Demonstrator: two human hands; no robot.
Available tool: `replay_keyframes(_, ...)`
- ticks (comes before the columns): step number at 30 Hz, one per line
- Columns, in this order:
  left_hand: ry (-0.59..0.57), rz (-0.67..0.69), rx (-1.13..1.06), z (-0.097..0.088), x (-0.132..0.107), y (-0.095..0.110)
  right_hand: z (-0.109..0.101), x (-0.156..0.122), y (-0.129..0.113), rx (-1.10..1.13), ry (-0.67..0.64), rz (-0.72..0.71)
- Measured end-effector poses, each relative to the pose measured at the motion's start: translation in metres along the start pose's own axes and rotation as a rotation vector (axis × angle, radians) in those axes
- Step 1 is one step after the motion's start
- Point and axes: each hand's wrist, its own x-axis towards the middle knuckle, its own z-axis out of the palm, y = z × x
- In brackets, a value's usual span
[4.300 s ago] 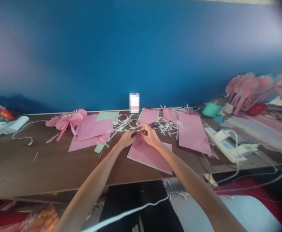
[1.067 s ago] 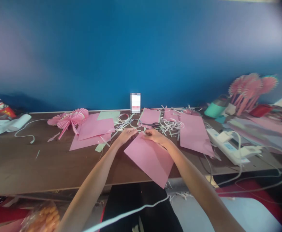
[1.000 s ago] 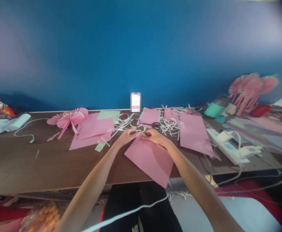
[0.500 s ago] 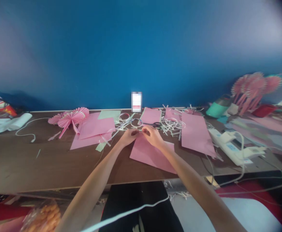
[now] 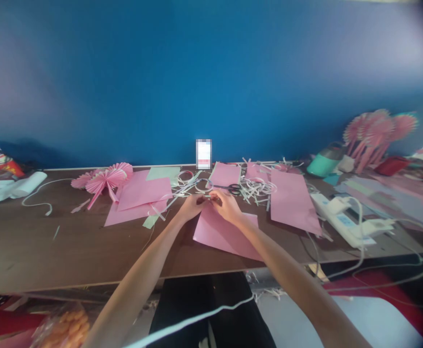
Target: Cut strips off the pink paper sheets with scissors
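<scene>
My left hand (image 5: 193, 206) and my right hand (image 5: 228, 207) are close together at the far end of a pink paper sheet (image 5: 222, 234). Both are closed, fingertips pinched at the sheet's far edge; a small pale bit shows between them, too small to make out. The sheet's near part lies on the table under my right forearm. Just beyond the hands are dark scissors (image 5: 233, 189) and a tape roll (image 5: 204, 185), with a second tape roll (image 5: 186, 177) farther left.
Pink sheets (image 5: 146, 193) and folded paper fans (image 5: 106, 181) lie left. White paper strips (image 5: 257, 188) and another pink sheet (image 5: 293, 200) lie right, before a power strip (image 5: 342, 220) with cables. A phone-like screen (image 5: 204, 154) stands against the blue wall (image 5: 211, 72).
The view has shifted slightly. My hands stay together at the sheet's far edge, with only a small shift of the right fingers.
</scene>
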Motion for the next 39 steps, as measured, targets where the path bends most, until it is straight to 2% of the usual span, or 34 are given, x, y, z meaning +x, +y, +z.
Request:
replay_keyframes(3, 0.000, -0.001, 0.004, 0.0003, 0.0007, 0.0002, 0.0010, -0.0004, 0.0028, -0.013, -0.015, 0.016)
replay_keyframes(8, -0.046, 0.005, -0.066, 0.0004, 0.0007, -0.0002, 0.0019, -0.0002, 0.0047, -0.045, 0.052, 0.001)
replay_keyframes(14, 0.063, -0.113, -0.019, 0.0024, 0.0018, -0.0045, -0.0004, -0.0004, 0.0029, -0.051, 0.048, 0.003)
replay_keyframes(23, -0.005, 0.019, -0.032, 0.0036, 0.0038, -0.0034, -0.0018, -0.0001, -0.0003, 0.074, 0.031, -0.004)
replay_keyframes(32, -0.019, 0.105, 0.003, 0.0094, 0.0013, -0.0022, 0.0004, 0.0003, 0.0003, 0.046, 0.071, -0.014)
replay_keyframes(39, -0.030, 0.099, 0.034, 0.0077, 0.0003, 0.0009, -0.0007, 0.0017, 0.0016, 0.057, 0.069, -0.018)
